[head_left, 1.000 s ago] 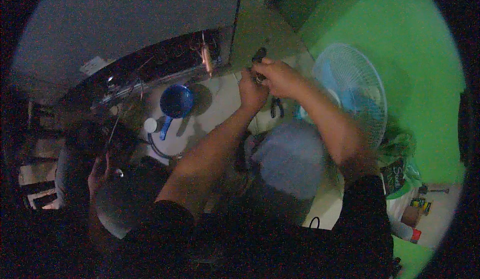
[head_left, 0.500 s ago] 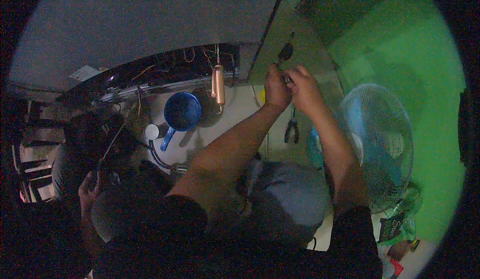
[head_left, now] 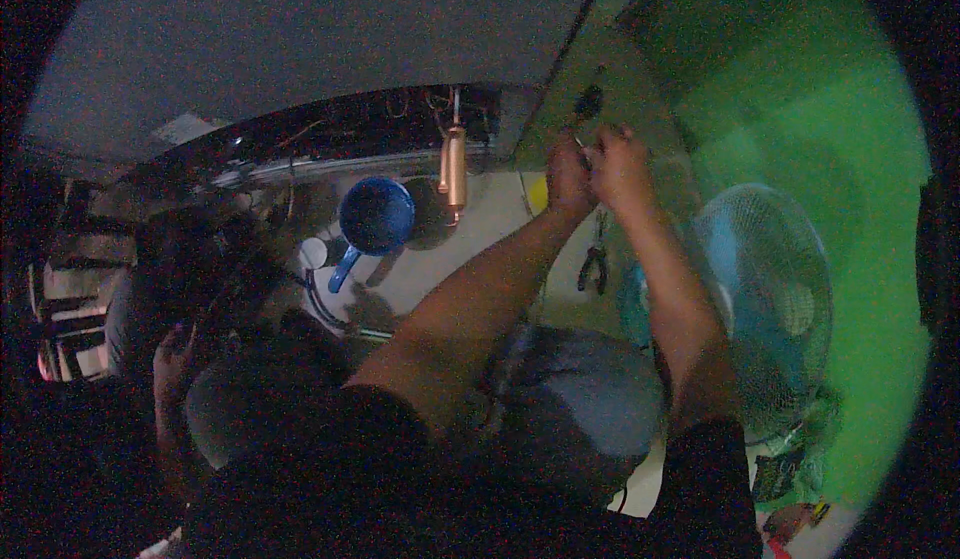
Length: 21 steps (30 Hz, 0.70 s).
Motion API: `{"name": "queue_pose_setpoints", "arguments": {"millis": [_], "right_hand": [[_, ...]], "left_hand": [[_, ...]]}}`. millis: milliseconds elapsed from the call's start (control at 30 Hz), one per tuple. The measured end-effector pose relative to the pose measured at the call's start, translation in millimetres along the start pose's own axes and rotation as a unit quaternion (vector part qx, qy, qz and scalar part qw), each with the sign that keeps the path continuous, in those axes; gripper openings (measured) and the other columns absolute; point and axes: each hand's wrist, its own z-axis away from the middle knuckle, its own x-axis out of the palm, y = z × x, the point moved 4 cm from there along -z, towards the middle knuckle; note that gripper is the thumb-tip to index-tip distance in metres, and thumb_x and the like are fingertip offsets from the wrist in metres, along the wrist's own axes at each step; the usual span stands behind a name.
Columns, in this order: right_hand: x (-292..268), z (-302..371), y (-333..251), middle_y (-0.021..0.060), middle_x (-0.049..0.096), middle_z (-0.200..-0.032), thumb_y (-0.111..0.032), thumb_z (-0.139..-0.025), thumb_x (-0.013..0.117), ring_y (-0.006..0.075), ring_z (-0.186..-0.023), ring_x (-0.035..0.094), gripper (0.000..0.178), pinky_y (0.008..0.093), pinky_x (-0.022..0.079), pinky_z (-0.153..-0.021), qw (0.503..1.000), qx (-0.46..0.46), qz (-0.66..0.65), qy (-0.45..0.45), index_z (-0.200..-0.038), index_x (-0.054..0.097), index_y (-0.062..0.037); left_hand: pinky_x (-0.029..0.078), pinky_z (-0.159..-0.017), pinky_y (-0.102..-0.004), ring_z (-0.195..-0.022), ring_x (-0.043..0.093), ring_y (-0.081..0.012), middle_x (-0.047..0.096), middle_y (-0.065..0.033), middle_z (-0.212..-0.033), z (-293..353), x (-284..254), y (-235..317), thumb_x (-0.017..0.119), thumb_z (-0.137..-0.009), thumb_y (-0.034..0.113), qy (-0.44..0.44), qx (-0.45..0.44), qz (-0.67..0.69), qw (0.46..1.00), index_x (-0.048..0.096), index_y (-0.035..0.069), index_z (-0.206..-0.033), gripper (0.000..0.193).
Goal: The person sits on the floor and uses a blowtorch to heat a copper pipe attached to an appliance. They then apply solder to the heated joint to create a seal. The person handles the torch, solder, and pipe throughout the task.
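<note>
My left hand (head_left: 571, 177) and my right hand (head_left: 619, 167) meet at the upper right of the middle, fingers closed together. A thin pale piece (head_left: 580, 143) shows at the left fingertips; its kind is too small and dim to make out. Just beyond the fingers is a dark rounded thing (head_left: 588, 102), blurred; I cannot tell whether it is held. Dark-handled pliers (head_left: 593, 271) lie on the floor below my hands. Left of my left hand a copper cylinder (head_left: 456, 169) with thin tubes hangs from a large appliance (head_left: 330, 34). A yellow thing (head_left: 539, 194) is partly hidden behind my left wrist.
A blue pan-shaped dipper (head_left: 377, 219) stands on the floor beside a small white-topped container (head_left: 313, 252) and a dark hose (head_left: 322, 311). A round caged fan (head_left: 770, 309) stands right of my right forearm, near the green wall (head_left: 870, 259). At the left is another person's hand (head_left: 175, 359).
The whole view has shifted slightly, so things appear a little further right. My hands stay together at the same spot. The other person's hand at the left has moved a little.
</note>
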Motion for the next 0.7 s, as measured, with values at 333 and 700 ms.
{"name": "queue_pose_setpoints", "arguments": {"millis": [333, 700], "right_hand": [[-34.9, -2.2, 17.4, 0.0251, 0.065, -0.108, -0.023, -0.085, 0.070, 0.0441, -0.100, 0.062, 0.041, 0.0485, 0.051, -0.083, 0.993, 0.082, 0.042, -0.067, -0.117, 0.061, 0.0006], [-185.2, 36.0, -180.3, 0.0083, 0.067, -0.083, -0.015, -0.089, 0.067, 0.0129, -0.073, 0.061, 0.014, 0.0288, 0.049, -0.067, 0.977, -0.140, -0.137, 0.084, -0.097, 0.067, -0.0029]], "left_hand": [[0.041, -0.101, -0.0492, -0.119, 0.048, -0.0430, 0.052, -0.0266, -0.122, 85.7, -17.4, 59.7, 0.073, -0.076, 0.020, -0.029, 0.206, -0.397, 0.894, 0.047, -0.005, -0.128, 0.063], [0.050, -0.073, -0.0444, -0.083, 0.062, -0.0361, 0.062, -0.0194, -0.094, 232.2, -274.7, 67.1, 0.065, -0.081, 0.007, 0.407, -0.058, -0.349, 0.842, 0.061, -0.002, -0.100, 0.021]]}}
